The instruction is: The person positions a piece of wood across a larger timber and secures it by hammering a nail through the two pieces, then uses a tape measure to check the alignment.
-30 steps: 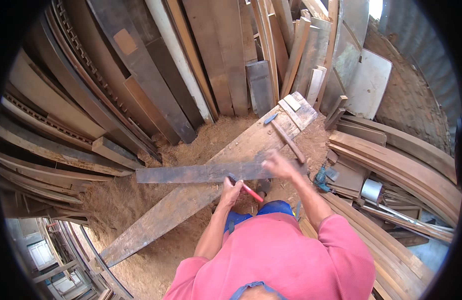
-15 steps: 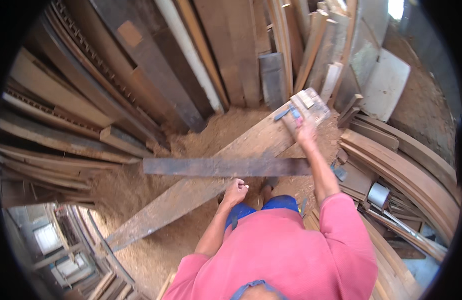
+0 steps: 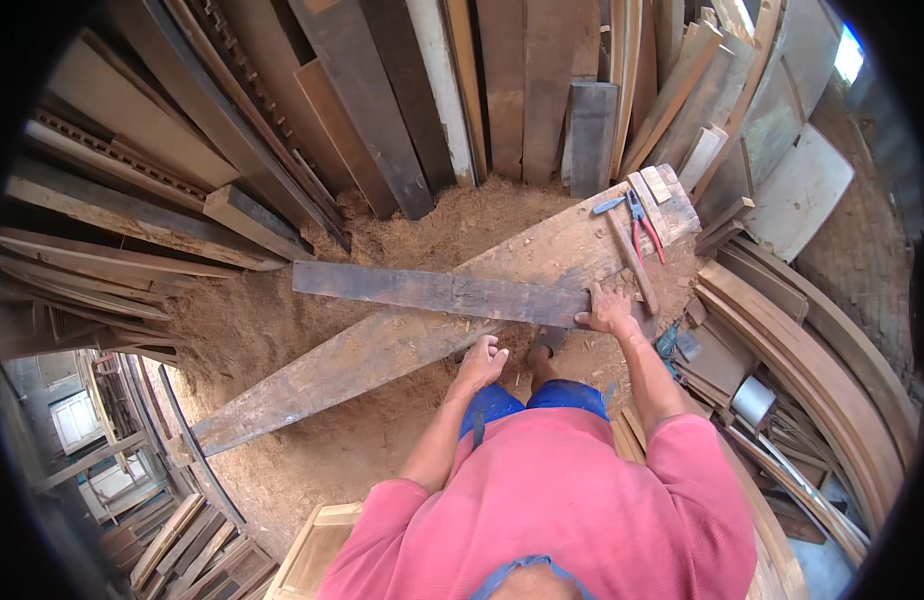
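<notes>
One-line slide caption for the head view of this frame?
Right hand rests on the end of a dark plank laid across a long sloping board; left hand empty beside it, red-handled pliers nearby.

I log a dark grey weathered wooden board (image 3: 437, 291), matt and rough; beneath it a long pale worn wooden plank (image 3: 382, 352), dusty and scuffed. Red-handled metal pliers (image 3: 644, 224): glossy grips, dull steel. Loose sawdust-covered floor (image 3: 282, 330), coarse and dry.
</notes>
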`<state>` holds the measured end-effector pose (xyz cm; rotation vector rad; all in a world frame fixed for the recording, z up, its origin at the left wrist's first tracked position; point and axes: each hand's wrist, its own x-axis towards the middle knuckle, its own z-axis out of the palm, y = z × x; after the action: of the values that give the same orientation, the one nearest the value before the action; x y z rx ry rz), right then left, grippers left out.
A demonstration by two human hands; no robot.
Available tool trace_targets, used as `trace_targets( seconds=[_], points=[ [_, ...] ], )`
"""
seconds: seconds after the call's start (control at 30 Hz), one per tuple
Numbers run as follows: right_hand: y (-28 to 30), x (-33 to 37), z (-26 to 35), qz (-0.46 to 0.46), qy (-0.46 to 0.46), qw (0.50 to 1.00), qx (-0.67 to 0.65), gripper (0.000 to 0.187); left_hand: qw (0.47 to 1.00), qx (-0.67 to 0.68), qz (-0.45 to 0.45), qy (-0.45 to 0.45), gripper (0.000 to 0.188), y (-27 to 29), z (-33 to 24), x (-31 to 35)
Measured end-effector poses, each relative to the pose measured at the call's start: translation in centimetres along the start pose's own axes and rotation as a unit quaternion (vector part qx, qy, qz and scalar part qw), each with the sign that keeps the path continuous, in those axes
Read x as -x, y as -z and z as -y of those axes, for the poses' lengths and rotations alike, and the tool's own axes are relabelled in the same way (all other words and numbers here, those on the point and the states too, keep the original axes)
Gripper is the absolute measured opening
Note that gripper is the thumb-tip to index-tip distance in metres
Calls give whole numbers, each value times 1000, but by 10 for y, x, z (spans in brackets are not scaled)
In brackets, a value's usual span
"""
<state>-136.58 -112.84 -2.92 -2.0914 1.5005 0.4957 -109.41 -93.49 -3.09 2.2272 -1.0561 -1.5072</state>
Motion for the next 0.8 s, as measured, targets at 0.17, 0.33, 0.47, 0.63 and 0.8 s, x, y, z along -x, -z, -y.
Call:
trace_targets(
  seconds=[0.17,0.33,0.47,0.63,0.8],
  points=[
    [11,26,39,169,-45,984,-12,80,999,53,-2,11,55,9,54,15],
    [-64,64,84,195,-6,972,-130,74,997,52,29,52,54,20,109,35],
    [-102,82,121,220,36,956,-193,71,996,90,4,18,52,37,125,46],
    [-121,96,131,148,-54,951,-264,62,984,174,39,14,43,51,160,38],
    [-106,124,166,30,-165,925,-341,61,997,69,-15,-27,64,65,165,18]
  ],
)
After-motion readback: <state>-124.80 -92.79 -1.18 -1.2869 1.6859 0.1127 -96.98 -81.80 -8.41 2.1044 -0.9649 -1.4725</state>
